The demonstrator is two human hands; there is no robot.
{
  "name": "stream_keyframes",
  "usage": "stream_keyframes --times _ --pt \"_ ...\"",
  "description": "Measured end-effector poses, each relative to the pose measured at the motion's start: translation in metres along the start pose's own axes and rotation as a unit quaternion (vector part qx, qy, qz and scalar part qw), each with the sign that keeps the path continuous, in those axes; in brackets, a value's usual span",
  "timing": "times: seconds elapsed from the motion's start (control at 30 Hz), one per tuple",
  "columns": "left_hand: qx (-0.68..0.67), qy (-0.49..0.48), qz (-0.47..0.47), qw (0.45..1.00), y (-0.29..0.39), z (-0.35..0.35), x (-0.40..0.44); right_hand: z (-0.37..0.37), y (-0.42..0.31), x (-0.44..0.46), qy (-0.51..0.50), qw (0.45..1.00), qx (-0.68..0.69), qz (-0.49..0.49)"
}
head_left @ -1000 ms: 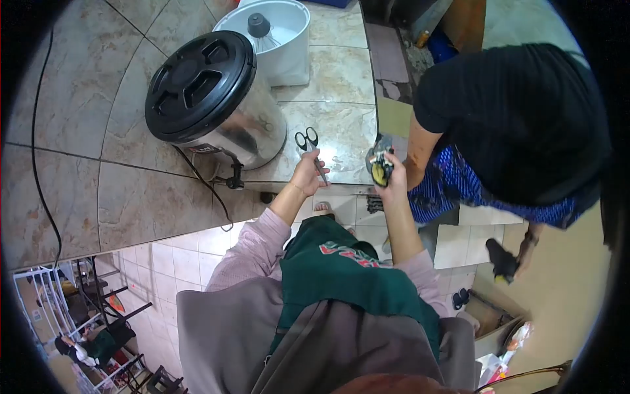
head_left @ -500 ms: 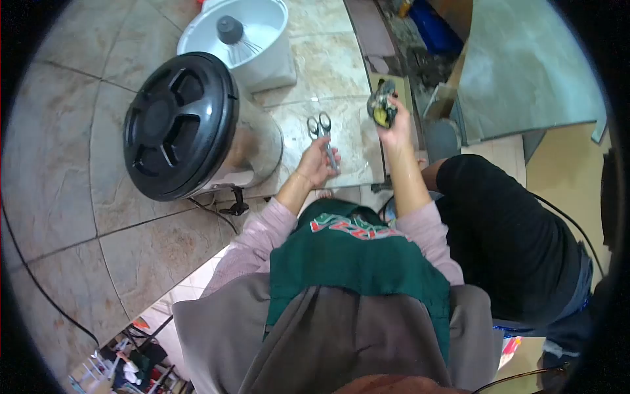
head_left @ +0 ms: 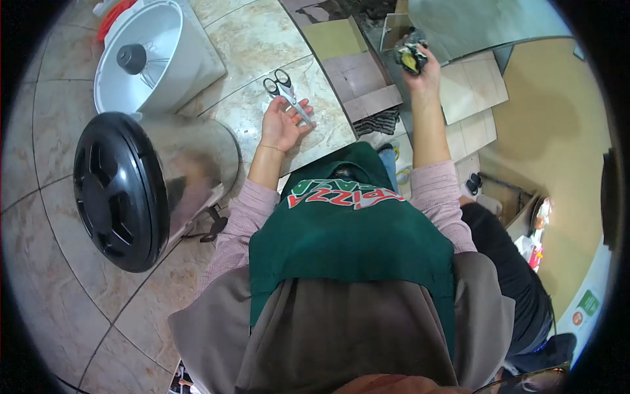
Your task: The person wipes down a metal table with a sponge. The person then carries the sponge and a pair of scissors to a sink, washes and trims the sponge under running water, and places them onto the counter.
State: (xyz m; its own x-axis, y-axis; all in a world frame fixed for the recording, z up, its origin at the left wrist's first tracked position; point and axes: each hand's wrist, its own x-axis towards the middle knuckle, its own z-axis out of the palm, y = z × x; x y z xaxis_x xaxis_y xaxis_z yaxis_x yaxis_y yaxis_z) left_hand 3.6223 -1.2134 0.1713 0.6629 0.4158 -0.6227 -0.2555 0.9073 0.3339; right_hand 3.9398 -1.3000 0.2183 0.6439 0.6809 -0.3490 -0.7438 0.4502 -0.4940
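Note:
Scissors (head_left: 289, 96) with black-ringed handles lie across the fingers of my left hand (head_left: 281, 126), which is palm up with its fingers loosely curled, above the tiled counter's front corner. Their blades point down and right. My right hand (head_left: 423, 69) is raised farther right, past the counter edge, its fingers wrapped round a dark crumpled bundle (head_left: 411, 54) with a yellow part. What the bundle is cannot be made out. To the left of my left hand stands a steel container (head_left: 197, 154) with a black lid (head_left: 118, 192).
A white tub (head_left: 149, 56) with a grey-hubbed whisk stands at the upper left of the tiled counter (head_left: 252, 36). Flattened cardboard (head_left: 357, 79) lies beyond the counter's right edge. A greenish tabletop (head_left: 485, 26) is at the upper right. A person in dark clothes (head_left: 512, 269) is at my right.
The view has turned right, so the counter things shift left. My right hand has moved away from the counter with the bundle. The other person has moved lower, behind my right side.

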Motion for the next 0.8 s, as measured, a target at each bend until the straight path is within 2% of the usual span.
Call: stream_keyframes --times 0.03,0.07,0.17,0.23,0.47,0.5,0.53,0.57,0.63,0.67,0.8 --pt "-0.01 -0.008 -0.003 1.0 0.001 0.004 0.003 -0.004 -0.01 0.0 -0.011 1.0 0.005 0.009" --pt "-0.019 -0.016 -0.004 1.0 0.002 0.009 0.007 -0.011 -0.017 -0.004 0.017 0.999 -0.006 -0.035" --pt "-0.02 -0.023 0.007 1.0 0.002 0.023 0.023 -0.05 -0.042 0.011 0.002 1.0 0.016 -0.015" --pt "-0.017 -0.028 0.013 0.999 0.003 0.033 0.033 -0.068 -0.055 0.013 0.019 0.999 0.036 0.032" --pt "-0.064 -0.042 0.058 0.995 0.0 0.07 0.088 -0.094 -0.086 0.047 0.059 0.998 -0.024 0.029" --pt "-0.064 -0.029 0.074 0.995 0.0 0.075 0.099 -0.104 -0.09 0.062 0.077 0.996 -0.028 0.047" --pt "-0.065 -0.016 0.089 0.994 -0.002 0.084 0.108 -0.106 -0.094 0.075 0.031 0.997 -0.023 0.065" --pt "-0.069 -0.017 0.09 0.993 -0.005 0.093 0.116 -0.108 -0.097 0.087 0.033 0.997 -0.026 0.07" --pt "-0.064 0.058 0.12 0.989 -0.005 0.115 0.131 -0.105 -0.109 0.117 0.017 0.995 -0.024 0.091" --pt "-0.057 0.048 0.121 0.99 -0.005 0.114 0.142 -0.11 -0.114 0.127 0.007 0.994 -0.02 0.108" --pt "-0.071 0.123 0.151 0.978 -0.005 0.115 0.173 -0.088 -0.146 0.152 0.041 0.99 -0.037 0.132"
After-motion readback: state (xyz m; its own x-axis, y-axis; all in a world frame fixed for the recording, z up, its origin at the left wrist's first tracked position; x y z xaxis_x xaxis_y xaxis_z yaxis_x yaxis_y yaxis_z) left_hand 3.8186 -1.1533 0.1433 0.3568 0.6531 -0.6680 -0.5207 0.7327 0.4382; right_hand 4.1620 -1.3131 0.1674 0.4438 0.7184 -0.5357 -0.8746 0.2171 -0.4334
